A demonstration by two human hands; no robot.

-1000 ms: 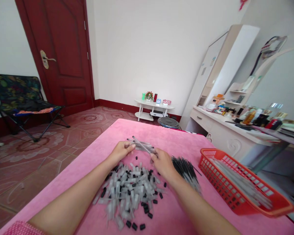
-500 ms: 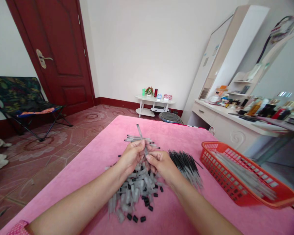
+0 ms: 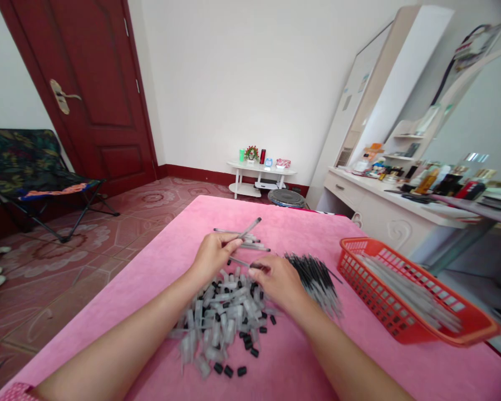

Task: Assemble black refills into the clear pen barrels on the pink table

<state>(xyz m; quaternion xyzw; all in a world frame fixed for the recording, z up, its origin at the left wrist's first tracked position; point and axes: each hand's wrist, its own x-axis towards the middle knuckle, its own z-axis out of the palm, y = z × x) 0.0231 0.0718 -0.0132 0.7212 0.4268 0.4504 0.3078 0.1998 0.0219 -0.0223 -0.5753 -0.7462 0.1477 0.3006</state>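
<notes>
My left hand [image 3: 217, 253] pinches a clear pen [image 3: 249, 228] with a dark end, slanting up to the right. Just behind and below that pen, several finished-looking pens [image 3: 256, 247] lie on the pink cloth. My right hand [image 3: 278, 278] is closed above the edge of a heap of clear pen caps [image 3: 217, 317]. A thin grey rod [image 3: 240, 261] runs up to its fingertips; whether they grip it or a small dark piece is unclear. Small black plugs [image 3: 248, 341] are scattered at the heap's right and near side.
Right of my right hand lies a bundle of black-tipped pen refills [image 3: 315, 278]. A red plastic basket [image 3: 384, 312] with clear tubes [image 3: 413, 292] stands on the cloth's right side. Beyond are a dressing table [image 3: 384, 206], a folding chair [image 3: 37, 172] and a low white stand [image 3: 259, 167].
Both hands were together on one upright pen. Now they are apart: the left has tilted the pen to the right, and the right has come off it, over the heap's edge.
</notes>
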